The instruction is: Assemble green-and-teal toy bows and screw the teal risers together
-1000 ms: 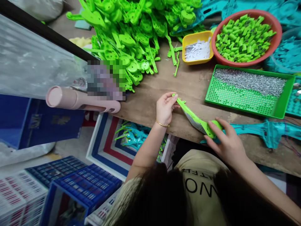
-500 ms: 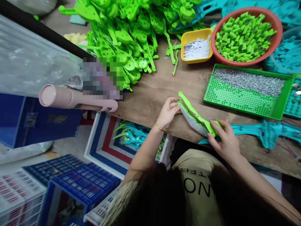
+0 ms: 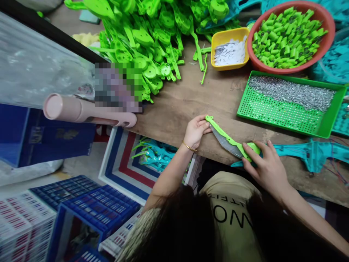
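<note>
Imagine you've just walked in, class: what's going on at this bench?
The person's left hand pinches the narrow end of a long green part, while the right hand holds its rounder end. A translucent piece runs along its near side. Beyond are a heap of green parts, a yellow tray of pale strips, a red bowl and a green tray with small silvery pieces.

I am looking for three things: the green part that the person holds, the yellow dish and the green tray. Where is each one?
Held green part [image 3: 228, 138]: head view, middle of its long green strip.
Yellow dish [image 3: 229, 67]: head view, front wall.
Green tray [image 3: 275, 112]: head view, bare perforated floor.
</note>
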The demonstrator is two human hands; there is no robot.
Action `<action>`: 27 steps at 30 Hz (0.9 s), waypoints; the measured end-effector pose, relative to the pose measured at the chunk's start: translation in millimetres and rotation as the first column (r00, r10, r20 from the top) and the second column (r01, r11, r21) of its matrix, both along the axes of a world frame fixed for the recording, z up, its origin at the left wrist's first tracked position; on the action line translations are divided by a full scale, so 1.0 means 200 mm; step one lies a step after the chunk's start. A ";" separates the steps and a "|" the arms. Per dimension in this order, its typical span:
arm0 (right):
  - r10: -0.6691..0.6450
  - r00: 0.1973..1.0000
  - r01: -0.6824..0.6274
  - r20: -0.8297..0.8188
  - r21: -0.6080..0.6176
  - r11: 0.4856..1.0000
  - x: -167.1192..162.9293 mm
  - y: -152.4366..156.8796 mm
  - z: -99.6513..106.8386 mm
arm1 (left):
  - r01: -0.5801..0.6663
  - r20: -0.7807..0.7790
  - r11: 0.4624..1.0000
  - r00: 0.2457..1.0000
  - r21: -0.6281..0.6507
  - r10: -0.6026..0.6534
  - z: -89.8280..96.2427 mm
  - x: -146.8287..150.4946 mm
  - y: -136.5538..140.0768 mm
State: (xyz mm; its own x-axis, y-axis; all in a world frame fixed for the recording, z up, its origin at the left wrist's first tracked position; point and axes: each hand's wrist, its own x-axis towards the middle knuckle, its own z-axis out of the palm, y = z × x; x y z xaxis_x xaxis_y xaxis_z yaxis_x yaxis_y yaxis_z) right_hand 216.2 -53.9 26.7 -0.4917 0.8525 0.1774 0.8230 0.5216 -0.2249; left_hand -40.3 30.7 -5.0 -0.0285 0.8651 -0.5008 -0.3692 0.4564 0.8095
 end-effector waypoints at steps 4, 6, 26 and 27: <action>0.027 0.999 -0.027 0.021 -0.022 0.999 0.02 0.01 0.00 | 0.009 0.018 1.000 1.000 0.008 -0.009 0.00 0.00 0.00; 0.026 0.999 -0.024 0.042 -0.033 0.999 0.01 0.01 0.01 | 0.014 0.023 1.000 1.000 0.014 -0.014 0.00 0.00 -0.01; -0.106 0.987 0.111 0.119 -0.040 0.993 -0.01 -0.02 0.02 | -0.050 -0.028 0.997 0.998 -0.057 0.048 0.03 0.03 0.02; -0.107 0.987 0.113 0.116 -0.050 0.992 -0.01 -0.03 0.01 | -0.056 -0.037 0.996 0.998 -0.063 0.053 0.03 0.03 0.02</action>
